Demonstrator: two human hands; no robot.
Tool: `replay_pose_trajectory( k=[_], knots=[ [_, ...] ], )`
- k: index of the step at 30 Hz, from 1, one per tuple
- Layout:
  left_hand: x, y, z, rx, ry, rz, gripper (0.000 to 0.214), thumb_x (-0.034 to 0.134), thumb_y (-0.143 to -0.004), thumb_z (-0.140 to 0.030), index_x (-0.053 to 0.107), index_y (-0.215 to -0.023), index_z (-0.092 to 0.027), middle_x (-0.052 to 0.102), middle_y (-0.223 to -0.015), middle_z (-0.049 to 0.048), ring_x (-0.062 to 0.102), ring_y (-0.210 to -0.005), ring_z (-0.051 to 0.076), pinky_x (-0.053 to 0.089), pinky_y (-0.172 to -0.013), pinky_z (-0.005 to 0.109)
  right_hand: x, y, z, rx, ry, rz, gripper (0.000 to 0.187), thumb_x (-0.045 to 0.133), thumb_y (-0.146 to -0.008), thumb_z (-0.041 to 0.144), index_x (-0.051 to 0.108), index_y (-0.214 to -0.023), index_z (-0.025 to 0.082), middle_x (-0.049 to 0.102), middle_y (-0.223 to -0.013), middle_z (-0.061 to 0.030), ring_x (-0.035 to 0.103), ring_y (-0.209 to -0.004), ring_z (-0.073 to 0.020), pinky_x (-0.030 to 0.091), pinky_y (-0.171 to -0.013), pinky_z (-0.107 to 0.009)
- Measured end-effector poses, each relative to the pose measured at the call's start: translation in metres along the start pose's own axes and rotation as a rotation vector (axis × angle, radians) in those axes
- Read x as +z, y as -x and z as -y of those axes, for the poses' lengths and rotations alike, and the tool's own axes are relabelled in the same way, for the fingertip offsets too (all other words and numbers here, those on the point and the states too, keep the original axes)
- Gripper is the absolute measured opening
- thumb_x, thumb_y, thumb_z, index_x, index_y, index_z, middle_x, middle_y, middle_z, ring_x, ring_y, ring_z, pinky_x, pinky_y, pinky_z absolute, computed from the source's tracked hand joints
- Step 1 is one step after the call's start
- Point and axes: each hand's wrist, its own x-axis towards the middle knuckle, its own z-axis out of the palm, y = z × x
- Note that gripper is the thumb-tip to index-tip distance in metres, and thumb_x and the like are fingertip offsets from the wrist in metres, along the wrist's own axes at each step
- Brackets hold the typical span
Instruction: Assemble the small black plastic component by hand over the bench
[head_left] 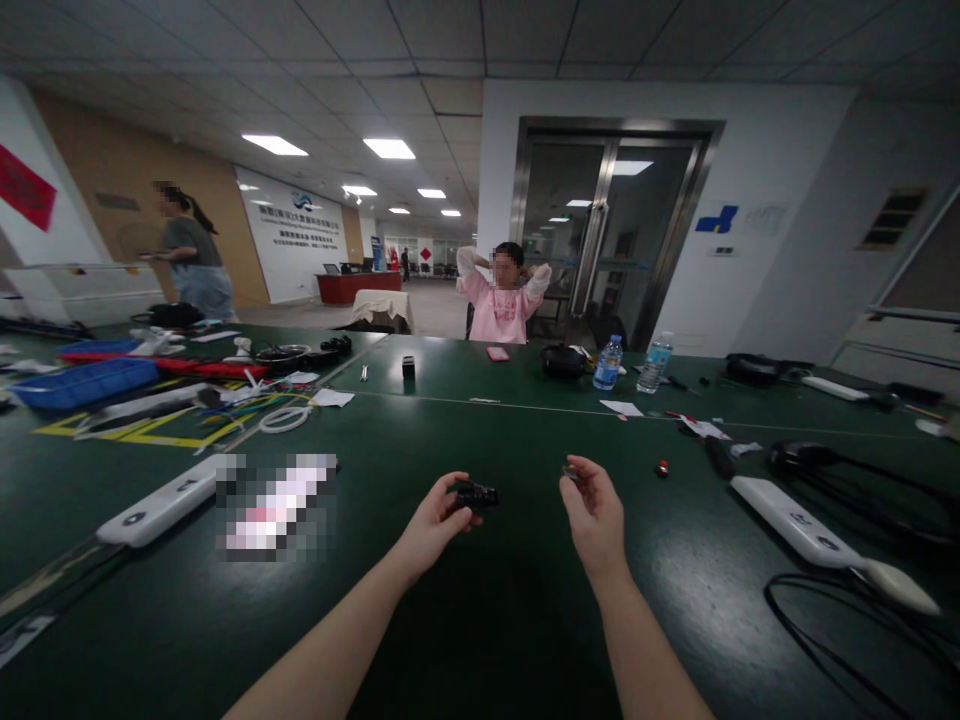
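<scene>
My left hand (436,518) is closed around a short black cylindrical object (481,495), held sideways over the dark green table. Its exact kind is too dark to make out. To the right, my right hand (598,520) pinches a small, thin piece (568,473) between thumb and fingertips; it looks partly metallic, and most of it is hidden. A gap separates the two hands. A small red and silver item (661,468) lies on the table to the right of my right hand.
White power strips (169,500) lie at left and right (795,520), with black cables (787,600). Farther back are two water bottles (608,362), a small black box (409,367) and blue trays (86,382). A person in pink (499,310) sits opposite; another (191,255) stands at left.
</scene>
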Motion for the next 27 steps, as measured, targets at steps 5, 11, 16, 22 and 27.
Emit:
replay_pose_trajectory(
  k=[5,11,16,22,27],
  knots=[
    [-0.001,0.001,0.001,0.017,-0.008,0.012,0.047,0.059,-0.074,-0.025,0.037,-0.116,-0.022,0.062,-0.101,0.0081,0.061,-0.086,0.021,0.043,-0.077,0.035,0.0,0.0,0.005,0.011,0.041,0.052,0.03,0.056,-0.076,0.037,0.054,-0.101,0.021,0.06,-0.095,-0.0056,0.056,-0.088,-0.0212,0.047,-0.077,-0.037],
    [-0.002,-0.001,0.004,0.026,-0.014,0.028,0.044,0.056,-0.076,-0.022,0.036,-0.115,-0.021,0.061,-0.103,0.0088,0.061,-0.086,0.02,0.043,-0.078,0.035,0.001,0.0,0.013,0.036,0.209,0.297,0.021,0.059,-0.073,0.035,0.061,-0.091,0.023,0.062,-0.089,-0.0027,0.056,-0.085,-0.02,0.044,-0.079,-0.038],
    [-0.003,-0.002,0.007,0.045,0.003,0.04,0.042,0.057,-0.077,-0.021,0.037,-0.114,-0.021,0.062,-0.102,0.0094,0.061,-0.089,0.021,0.042,-0.081,0.037,0.009,0.006,0.011,0.074,0.224,0.437,0.021,0.06,-0.072,0.031,0.062,-0.091,0.024,0.062,-0.086,-0.0003,0.056,-0.084,-0.0186,0.043,-0.08,-0.037],
    [0.0,-0.002,0.009,0.053,0.036,0.088,0.042,0.059,-0.075,-0.019,0.038,-0.112,-0.019,0.063,-0.097,0.008,0.06,-0.091,0.02,0.042,-0.085,0.038,0.021,0.015,0.011,0.039,0.21,0.477,0.022,0.062,-0.071,0.028,0.063,-0.092,0.024,0.061,-0.09,-0.0012,0.056,-0.088,-0.0183,0.042,-0.083,-0.036],
    [0.001,-0.005,0.015,0.089,0.073,0.124,0.042,0.062,-0.072,-0.02,0.04,-0.108,-0.019,0.063,-0.098,0.0072,0.059,-0.092,0.02,0.041,-0.085,0.038,0.031,0.021,0.013,-0.06,0.213,0.49,0.019,0.063,-0.07,0.023,0.064,-0.089,0.024,0.059,-0.094,-0.0021,0.053,-0.096,-0.0187,0.041,-0.087,-0.035]
  ],
)
